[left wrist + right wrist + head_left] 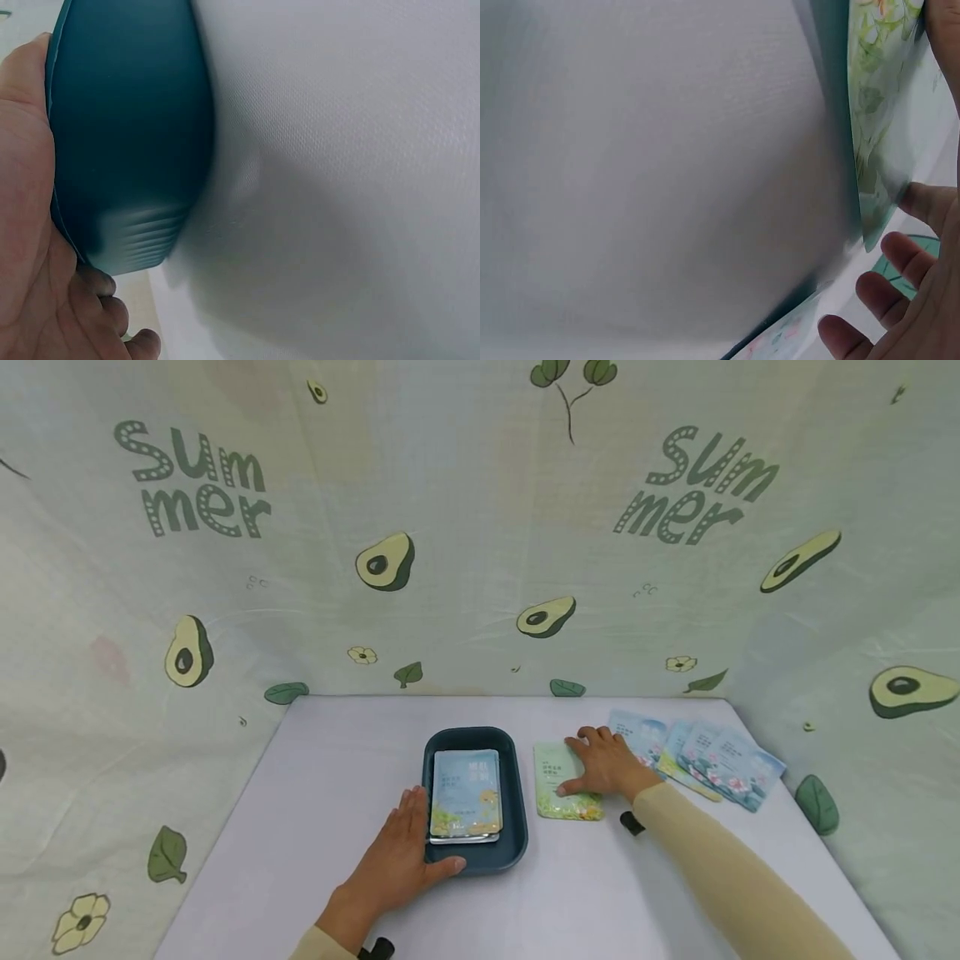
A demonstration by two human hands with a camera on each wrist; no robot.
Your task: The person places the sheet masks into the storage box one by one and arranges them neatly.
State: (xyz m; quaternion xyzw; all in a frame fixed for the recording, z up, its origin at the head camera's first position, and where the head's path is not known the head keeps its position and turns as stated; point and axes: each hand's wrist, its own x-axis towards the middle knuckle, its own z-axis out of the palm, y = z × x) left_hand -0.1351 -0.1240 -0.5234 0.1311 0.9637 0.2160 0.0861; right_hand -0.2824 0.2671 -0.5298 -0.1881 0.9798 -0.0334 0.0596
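Note:
A light-blue sachet printed with flowers lies on top of a silvery-edged one inside a dark teal tray. My left hand rests along the tray's left side, its fingers extended and its thumb at the front rim. In the left wrist view the palm lies against the rim of the tray. To the right of the tray is a pale green sachet, flat on the table. My right hand spreads over it, thumb on its face and index finger at its far edge, as the right wrist view shows.
Several blue floral sachets lie fanned out at the back right of the white table, with a yellow-green one partly beneath them. A cloth printed with avocados hangs behind the table and along its sides.

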